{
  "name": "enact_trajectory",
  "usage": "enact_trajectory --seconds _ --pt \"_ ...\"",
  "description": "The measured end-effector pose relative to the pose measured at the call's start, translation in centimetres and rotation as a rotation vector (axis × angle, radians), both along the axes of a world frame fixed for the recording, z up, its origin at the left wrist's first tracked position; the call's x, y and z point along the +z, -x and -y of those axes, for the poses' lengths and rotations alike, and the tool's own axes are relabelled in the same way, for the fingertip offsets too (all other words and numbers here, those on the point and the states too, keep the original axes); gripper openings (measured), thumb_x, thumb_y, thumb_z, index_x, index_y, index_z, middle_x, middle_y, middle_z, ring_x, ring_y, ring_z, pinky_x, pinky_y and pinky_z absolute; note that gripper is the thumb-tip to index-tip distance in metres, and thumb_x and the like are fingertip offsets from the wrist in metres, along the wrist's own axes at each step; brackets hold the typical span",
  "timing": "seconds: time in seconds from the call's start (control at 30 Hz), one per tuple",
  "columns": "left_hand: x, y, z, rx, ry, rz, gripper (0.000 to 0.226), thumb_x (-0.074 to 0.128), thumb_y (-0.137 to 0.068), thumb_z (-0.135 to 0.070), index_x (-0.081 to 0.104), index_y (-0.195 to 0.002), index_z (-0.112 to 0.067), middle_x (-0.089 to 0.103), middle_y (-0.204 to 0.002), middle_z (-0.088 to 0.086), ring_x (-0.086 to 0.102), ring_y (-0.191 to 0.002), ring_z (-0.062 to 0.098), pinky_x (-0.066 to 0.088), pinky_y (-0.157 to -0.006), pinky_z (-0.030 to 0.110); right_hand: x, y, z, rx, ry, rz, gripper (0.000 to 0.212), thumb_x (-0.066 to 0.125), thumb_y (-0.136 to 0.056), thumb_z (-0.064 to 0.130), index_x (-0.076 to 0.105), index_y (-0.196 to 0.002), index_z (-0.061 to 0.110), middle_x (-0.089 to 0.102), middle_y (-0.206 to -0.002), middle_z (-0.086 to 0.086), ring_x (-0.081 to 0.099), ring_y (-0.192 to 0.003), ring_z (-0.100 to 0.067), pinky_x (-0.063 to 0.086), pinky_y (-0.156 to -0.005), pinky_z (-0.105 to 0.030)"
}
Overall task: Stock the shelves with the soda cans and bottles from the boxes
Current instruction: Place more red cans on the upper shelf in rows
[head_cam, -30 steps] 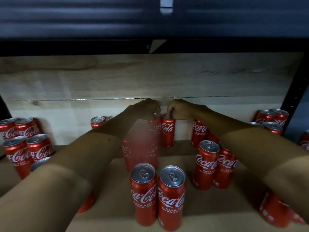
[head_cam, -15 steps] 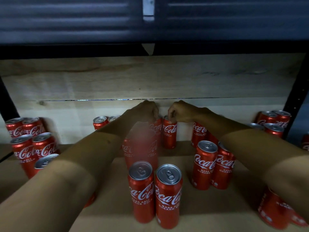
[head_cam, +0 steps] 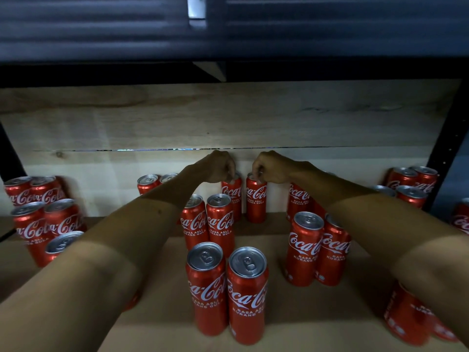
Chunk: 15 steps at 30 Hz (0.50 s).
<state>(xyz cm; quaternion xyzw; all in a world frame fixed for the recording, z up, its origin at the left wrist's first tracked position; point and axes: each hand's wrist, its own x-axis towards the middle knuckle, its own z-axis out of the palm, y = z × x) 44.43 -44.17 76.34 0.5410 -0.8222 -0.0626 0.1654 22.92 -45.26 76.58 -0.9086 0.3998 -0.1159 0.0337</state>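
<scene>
Soda cans: many stand upright in pairs on the shelf point(head_cam: 291, 326), from its left edge to its right edge.
Left hand point(head_cam: 218, 166): curled over the top of the left back can point(head_cam: 232, 196), by the shelf's back wall.
Right hand point(head_cam: 269, 166): pinching the rim of the right back can point(head_cam: 256, 199), just beside it.
Progress: well along, in my judgement; these two look nearly placed.
Boxes, bottles: none in view, so what remains cannot be told.
</scene>
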Motion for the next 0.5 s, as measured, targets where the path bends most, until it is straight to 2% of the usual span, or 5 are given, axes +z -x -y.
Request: enact_trajectory --seconds 0.07,0.17,0.27,0.4,0.5 --pt "-0.17 0.15 -0.07 -0.077 -0.002 -0.062 0.007 0.07 -0.08 0.004 0.075 -0.085 0.001 0.073 -0.089 0.015 0.061 -0.072 0.005 0.049 -0.066 0.011 0.01 0.13 -0.11 0.007 0.003 0.02 0.011 0.064 -0.085 -0.003 0.073 -0.087 0.004 0.07 -0.094 -0.007 0.063 -0.086 -0.015 0.054 -0.083 -0.032" --pt "-0.34 0.06 -0.28 -0.078 -0.022 -0.125 0.012 0.068 -0.078 0.012 0.075 -0.085 0.005 0.072 -0.089 0.016 0.062 -0.071 0.004 0.048 -0.062 0.007 0.12 -0.13 -0.09 0.011 -0.009 0.008 0.014 0.064 -0.084 -0.004 0.072 -0.082 0.008 0.071 -0.094 -0.009 0.065 -0.088 -0.018 0.054 -0.085 -0.034" --pt "-0.22 0.11 -0.56 -0.094 -0.022 -0.129 0.014 0.068 -0.077 0.012 0.075 -0.084 0.002 0.073 -0.086 0.016 0.062 -0.068 0.002 0.048 -0.063 0.01 0.14 -0.23 0.08 0.02 -0.009 0.003 0.014 0.062 -0.084 -0.005 0.073 -0.085 0.004 0.071 -0.093 -0.009 0.065 -0.084 -0.016 0.055 -0.085 -0.035" --pt "-0.36 -0.06 -0.29 -0.097 -0.007 -0.119 0.014 0.068 -0.076 0.012 0.076 -0.083 0.003 0.073 -0.085 0.015 0.061 -0.061 -0.007 0.049 -0.064 0.01 -0.16 0.16 0.24 0.02 -0.014 0.04 0.015 0.063 -0.082 -0.005 0.07 -0.076 0.007 0.065 -0.08 0.002 0.062 -0.078 -0.012 0.055 -0.082 -0.035" --pt "-0.28 0.09 -0.23 -0.073 -0.006 -0.087 0.01 0.069 -0.077 0.008 0.075 -0.082 0.002 0.073 -0.087 0.014 0.062 -0.07 0.002 0.054 -0.073 0.024 -0.1 0.62 0.19 0.042 -0.011 0.044 0.011 0.064 -0.082 -0.005 0.071 -0.08 0.003 0.066 -0.083 -0.002 0.061 -0.079 -0.012 0.053 -0.078 -0.03"
